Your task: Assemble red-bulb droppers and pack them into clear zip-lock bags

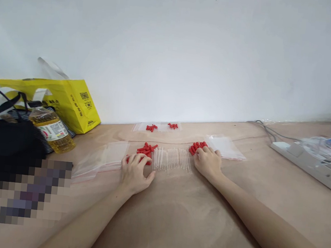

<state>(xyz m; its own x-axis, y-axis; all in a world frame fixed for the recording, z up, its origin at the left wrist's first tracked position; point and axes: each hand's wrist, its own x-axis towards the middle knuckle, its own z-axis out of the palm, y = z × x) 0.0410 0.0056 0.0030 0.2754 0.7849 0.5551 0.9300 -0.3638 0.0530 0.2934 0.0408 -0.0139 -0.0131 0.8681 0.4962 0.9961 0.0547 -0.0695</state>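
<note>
My left hand (136,172) rests with fingers apart over the near part of a loose pile of red pieces (147,149). My right hand (208,161) is curled at a second group of red pieces (197,146), its fingertips touching their near side; whether it grips one is hidden. Between the hands lies a row of thin clear sticks (171,159), side by side. Clear plastic bags (112,154) are stacked left of my left hand, and more bags (230,147) lie beyond my right hand.
Further back lie small red clusters (172,126) on clear plastic. At the left are a yellow bag (81,106), an oil bottle (54,131) and a black bag (7,153). A white power strip (305,162) with cables sits at the right. A wall stands behind.
</note>
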